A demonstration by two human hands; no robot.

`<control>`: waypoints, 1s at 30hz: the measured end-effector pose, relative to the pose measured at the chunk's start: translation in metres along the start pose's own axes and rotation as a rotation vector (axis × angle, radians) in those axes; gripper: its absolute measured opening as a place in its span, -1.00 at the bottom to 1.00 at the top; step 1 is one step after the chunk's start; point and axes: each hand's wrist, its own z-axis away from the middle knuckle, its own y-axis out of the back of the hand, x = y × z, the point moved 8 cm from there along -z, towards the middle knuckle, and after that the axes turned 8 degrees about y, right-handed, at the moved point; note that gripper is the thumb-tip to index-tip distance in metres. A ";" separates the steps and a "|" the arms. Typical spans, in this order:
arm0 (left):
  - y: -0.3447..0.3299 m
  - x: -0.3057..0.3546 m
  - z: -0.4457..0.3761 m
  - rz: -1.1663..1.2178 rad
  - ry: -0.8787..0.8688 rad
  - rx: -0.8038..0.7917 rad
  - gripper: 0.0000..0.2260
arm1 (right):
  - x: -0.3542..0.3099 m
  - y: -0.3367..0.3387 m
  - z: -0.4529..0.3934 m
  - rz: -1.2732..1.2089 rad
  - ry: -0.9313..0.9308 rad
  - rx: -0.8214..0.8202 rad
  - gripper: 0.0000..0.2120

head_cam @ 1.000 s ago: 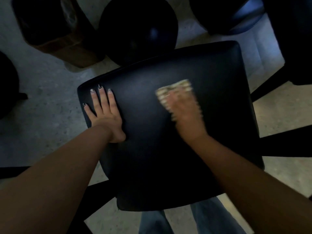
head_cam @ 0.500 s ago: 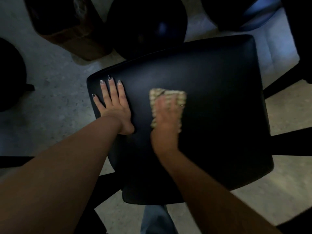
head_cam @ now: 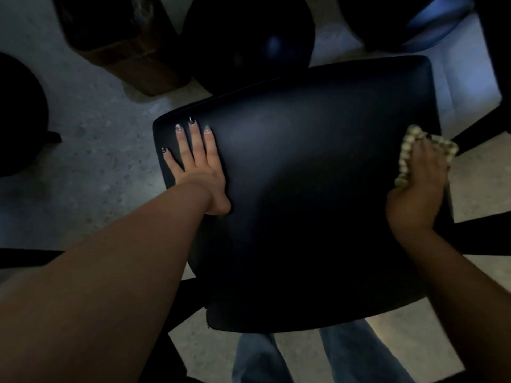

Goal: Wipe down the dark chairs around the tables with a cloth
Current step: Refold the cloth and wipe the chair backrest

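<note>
At the right edge of the frame the right hand (head_cam: 417, 183) presses the cloth (head_cam: 406, 158) onto the right rim of the dark chair seat (head_cam: 304, 203), fingers curled over it. Half a second ago cloth and hand were mid-seat. The left hand (head_cam: 197, 167) stays flat, fingers straight, at centre left.

The scene is dimly lit; the floor (head_cam: 91, 150) is lit palest, edges are bent by wide-angle distortion, and slight blur is seen.

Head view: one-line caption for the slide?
Left hand flat on dark chair seat; right hand presses cloth at its right edge.
</note>
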 end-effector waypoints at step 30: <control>-0.009 -0.043 0.032 -0.184 -0.470 0.078 0.24 | -0.194 -0.093 0.035 0.043 0.683 -0.244 -0.46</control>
